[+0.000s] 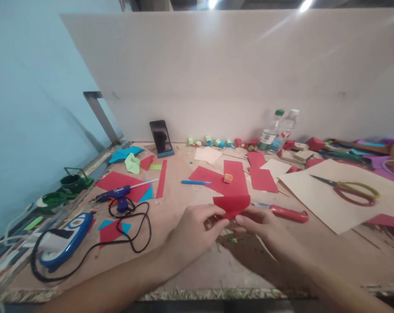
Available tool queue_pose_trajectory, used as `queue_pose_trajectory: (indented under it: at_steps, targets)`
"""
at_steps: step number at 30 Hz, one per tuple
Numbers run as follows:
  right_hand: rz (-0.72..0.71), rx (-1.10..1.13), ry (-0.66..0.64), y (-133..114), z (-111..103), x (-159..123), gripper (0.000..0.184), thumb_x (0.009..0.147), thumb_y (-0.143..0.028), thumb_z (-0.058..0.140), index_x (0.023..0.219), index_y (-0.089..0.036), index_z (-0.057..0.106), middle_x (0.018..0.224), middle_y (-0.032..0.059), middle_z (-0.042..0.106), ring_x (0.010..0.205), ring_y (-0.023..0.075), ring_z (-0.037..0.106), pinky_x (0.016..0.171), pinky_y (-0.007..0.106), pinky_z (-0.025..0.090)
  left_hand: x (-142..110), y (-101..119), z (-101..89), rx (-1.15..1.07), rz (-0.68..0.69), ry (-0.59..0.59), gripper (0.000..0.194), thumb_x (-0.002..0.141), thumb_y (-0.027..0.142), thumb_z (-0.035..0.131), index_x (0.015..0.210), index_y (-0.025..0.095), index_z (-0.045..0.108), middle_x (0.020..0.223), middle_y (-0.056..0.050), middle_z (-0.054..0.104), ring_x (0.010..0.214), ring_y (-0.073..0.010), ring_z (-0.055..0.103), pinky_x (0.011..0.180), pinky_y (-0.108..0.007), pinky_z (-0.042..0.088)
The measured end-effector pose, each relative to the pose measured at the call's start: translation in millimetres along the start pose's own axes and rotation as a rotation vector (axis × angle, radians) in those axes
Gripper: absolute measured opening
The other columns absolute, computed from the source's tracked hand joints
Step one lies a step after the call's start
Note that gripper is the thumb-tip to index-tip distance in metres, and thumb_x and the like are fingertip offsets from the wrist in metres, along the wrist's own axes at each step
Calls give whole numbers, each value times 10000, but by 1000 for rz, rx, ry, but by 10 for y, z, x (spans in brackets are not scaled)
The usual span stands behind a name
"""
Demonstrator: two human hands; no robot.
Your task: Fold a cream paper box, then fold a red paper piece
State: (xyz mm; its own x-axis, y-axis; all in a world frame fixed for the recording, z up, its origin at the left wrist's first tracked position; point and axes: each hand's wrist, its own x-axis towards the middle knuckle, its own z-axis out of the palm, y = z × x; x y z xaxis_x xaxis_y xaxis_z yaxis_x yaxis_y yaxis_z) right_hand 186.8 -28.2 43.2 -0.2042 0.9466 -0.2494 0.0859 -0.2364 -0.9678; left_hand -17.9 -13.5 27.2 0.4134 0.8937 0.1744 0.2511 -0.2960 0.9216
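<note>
Between my hands, above the table's front part, is a folded piece of red paper (232,205) with a straight upper edge and a lower part narrowing to a point. My left hand (201,224) pinches its lower left side between thumb and fingers. On the right, my right hand (257,221) grips the paper's lower right side, thumb toward me. A red-handled knife (288,213) lies just beyond my right hand, its blade partly hidden. Past the held paper, a small orange folded piece (228,178) rests on flat red paper (237,174).
At left are a blue glue gun (118,193) with a looping black cord and a blue-and-white power strip (66,241). A blue pen (196,182) lies mid-table. Scissors (353,191) rest on cream paper (320,213) at right. A phone (160,135) and bottles (270,134) stand behind.
</note>
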Motion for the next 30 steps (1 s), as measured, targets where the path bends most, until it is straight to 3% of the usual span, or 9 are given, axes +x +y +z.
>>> queue_pose_trajectory:
  at_steps: [3,7,9,11,14,17,21,26,30]
  targets:
    - [24,37,44,-108,-34,53,331,776,-491,849,700,-204,702,753,24,698,789,227,674,797,347,547,125,44,22,-124,-103,92,91,871,259,736,873,173,705,735,11,647,647,-130,564,635,-254,451]
    - [-5,50,69,-147,-184,172,341,807,-517,833,670,-238,694,718,39,662,713,240,630,717,356,520,315,-62,34,-177,-114,303,352,755,342,853,958,188,611,729,63,466,670,-112,466,621,-223,392]
    - [-17,51,42,-85,-273,245,360,805,-552,826,677,-237,706,758,62,681,742,253,635,717,359,513,379,-151,57,-271,-151,262,420,765,392,844,1032,182,597,749,57,478,692,-114,485,635,-219,398]
    - [8,73,29,9,-330,297,396,788,-575,833,687,-217,696,757,60,677,726,234,625,681,336,493,400,-234,97,-369,-231,124,456,810,478,798,1080,161,613,743,39,537,638,-105,488,592,-218,382]
    - [88,98,50,156,-332,322,432,804,-582,812,708,-189,660,683,23,619,634,174,568,586,283,435,358,-330,166,-435,-370,-38,470,841,589,734,925,138,637,674,15,590,499,-76,427,477,-212,309]
    - [88,63,31,274,-286,318,423,789,-575,825,728,-188,666,633,18,608,580,165,553,539,275,420,281,-395,206,-403,-381,-48,426,863,545,728,761,150,604,637,5,603,490,-79,465,442,-198,339]
    - [61,50,13,362,-225,306,411,812,-576,809,715,-199,677,603,10,585,537,152,529,517,277,419,215,-426,187,-391,-342,-53,347,910,445,698,746,145,640,624,-1,635,472,-75,502,447,-189,389]
    - [58,-26,4,364,-166,275,402,793,-540,840,669,-187,694,639,17,590,596,149,524,553,268,425,204,-406,160,-425,-396,-81,371,912,450,683,689,157,639,512,0,606,452,-106,565,449,-199,433]
    - [76,-44,-16,370,-145,281,401,843,-529,798,669,-176,720,635,22,609,608,142,513,581,266,420,200,-391,164,-471,-440,-112,364,906,450,686,695,157,639,536,-13,630,470,-114,598,453,-195,448]
